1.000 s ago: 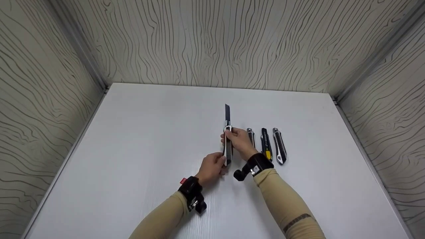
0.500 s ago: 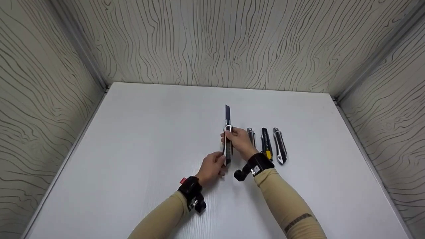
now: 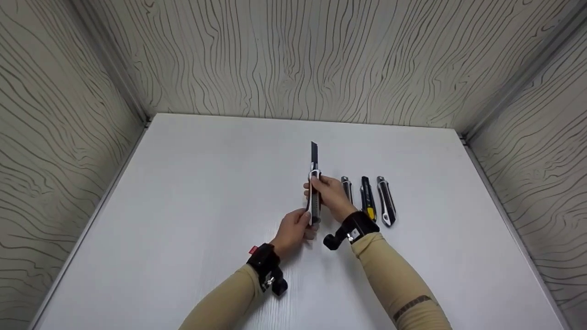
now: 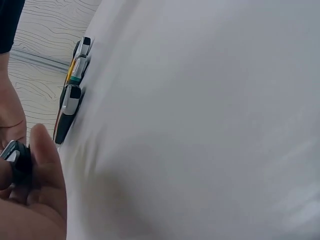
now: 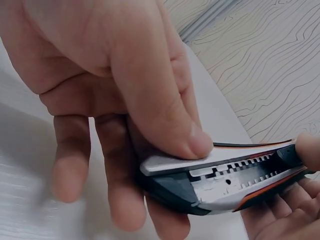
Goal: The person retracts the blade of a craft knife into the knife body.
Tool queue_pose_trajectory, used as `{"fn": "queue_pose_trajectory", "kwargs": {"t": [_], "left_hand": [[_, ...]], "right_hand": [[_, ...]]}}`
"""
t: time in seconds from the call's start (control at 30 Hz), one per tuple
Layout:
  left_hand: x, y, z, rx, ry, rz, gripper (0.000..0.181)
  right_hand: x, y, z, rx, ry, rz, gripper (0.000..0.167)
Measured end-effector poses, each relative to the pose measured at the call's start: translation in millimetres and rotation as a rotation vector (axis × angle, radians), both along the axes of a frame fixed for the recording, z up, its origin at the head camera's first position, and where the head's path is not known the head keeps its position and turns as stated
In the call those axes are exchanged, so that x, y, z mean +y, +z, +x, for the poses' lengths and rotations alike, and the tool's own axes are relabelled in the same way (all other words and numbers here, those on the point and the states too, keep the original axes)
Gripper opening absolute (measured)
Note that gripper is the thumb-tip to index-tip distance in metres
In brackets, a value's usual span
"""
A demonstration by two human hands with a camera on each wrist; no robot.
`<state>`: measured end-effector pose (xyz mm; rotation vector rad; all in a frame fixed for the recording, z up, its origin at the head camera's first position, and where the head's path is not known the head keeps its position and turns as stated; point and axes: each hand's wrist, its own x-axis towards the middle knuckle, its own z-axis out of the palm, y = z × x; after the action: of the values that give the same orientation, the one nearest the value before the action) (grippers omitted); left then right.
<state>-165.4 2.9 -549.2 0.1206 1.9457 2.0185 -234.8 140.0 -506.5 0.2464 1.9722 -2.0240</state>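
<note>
In the head view, a utility knife (image 3: 315, 199) with a silver-and-dark handle is held above the table, its long dark blade (image 3: 314, 152) out and pointing away. My right hand (image 3: 334, 197) grips the front of the handle, thumb on top. My left hand (image 3: 292, 229) pinches the tail end. The right wrist view shows the left thumb (image 5: 195, 142) pressed along the silver edge near the dark end, beside a toothed slot. At that view's right edge, the right thumb (image 5: 307, 150) is by the dark slider (image 5: 287, 156). The blade is outside both wrist views.
Right of my hands, three more utility knives lie in a row on the white table (image 3: 206, 183): one partly hidden by my right hand (image 3: 346, 185), a black one with a yellow part (image 3: 368, 199), and a silver-and-dark one (image 3: 386, 201). Wood-patterned walls (image 3: 293, 59) enclose the table.
The knife has shifted slightly forward, away from the body, in both hands. The left hand's lower fingers have moved a little under the tail end. The knives on the table have not moved.
</note>
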Motion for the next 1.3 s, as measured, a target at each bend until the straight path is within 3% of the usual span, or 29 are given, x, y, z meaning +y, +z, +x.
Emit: {"fn": "queue_pose_trajectory", "kwargs": {"t": [0.37, 0.7, 1.3], "left_hand": [[1.7, 1.6, -2.2, 0.004, 0.005, -0.025, 0.03], [3.4, 1.6, -1.6, -0.023, 0.009, 0.042, 0.028], [3.5, 2.6, -1.7, -0.019, 0.02, 0.012, 0.031]], "right_hand": [[1.5, 0.3, 0.8, -0.022, 0.004, 0.0, 0.039], [-0.9, 0.2, 1.3, -0.016, -0.019, 0.032, 0.035], [-1.5, -1.5, 2.0, 0.006, -0.008, 0.027, 0.032]]}}
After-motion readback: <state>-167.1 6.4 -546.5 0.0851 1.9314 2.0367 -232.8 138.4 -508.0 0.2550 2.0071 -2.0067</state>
